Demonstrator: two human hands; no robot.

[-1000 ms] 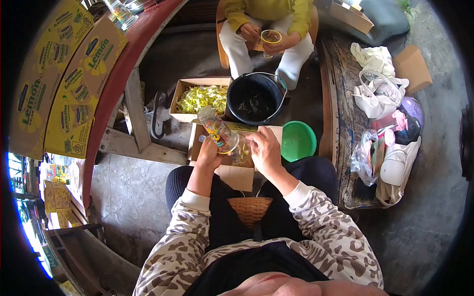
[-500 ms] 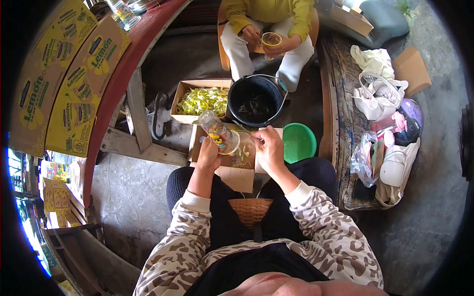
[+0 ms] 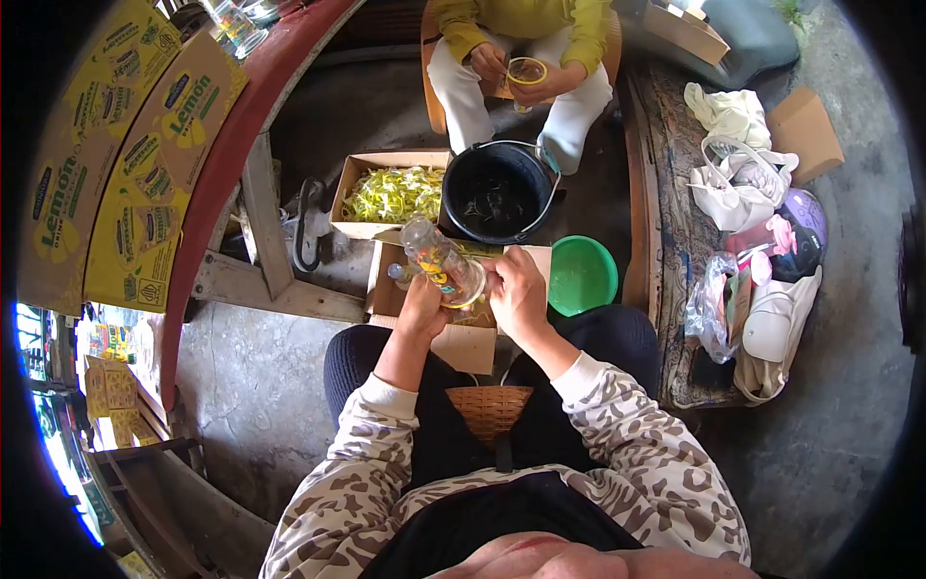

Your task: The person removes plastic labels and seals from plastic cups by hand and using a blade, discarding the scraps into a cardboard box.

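My left hand (image 3: 422, 307) is wrapped round a clear cup with a colourful print (image 3: 442, 262). The cup is tilted, its narrow base up and to the left, its wide mouth towards my right hand. Beside that rim, my right hand (image 3: 519, 292) is closed in a pinch; what lies between its fingertips is hidden. Beneath both hands stands an open cardboard box (image 3: 465, 349), with another clear piece (image 3: 396, 273) inside at its left.
Beyond it are a carton of yellow-green strips (image 3: 394, 196), a black bucket (image 3: 494, 154) and a green basin (image 3: 583, 276). A co-worker in a yellow top (image 3: 521, 24) holds a yellow-rimmed cup (image 3: 527, 70). Bags (image 3: 738, 193) lie on the right bench; lemon-drink cartons (image 3: 145, 183) stand left.
My right hand has come in against the cup's rim; a thin strip seen at its fingertips before is now hidden. The cup has shifted slightly right.
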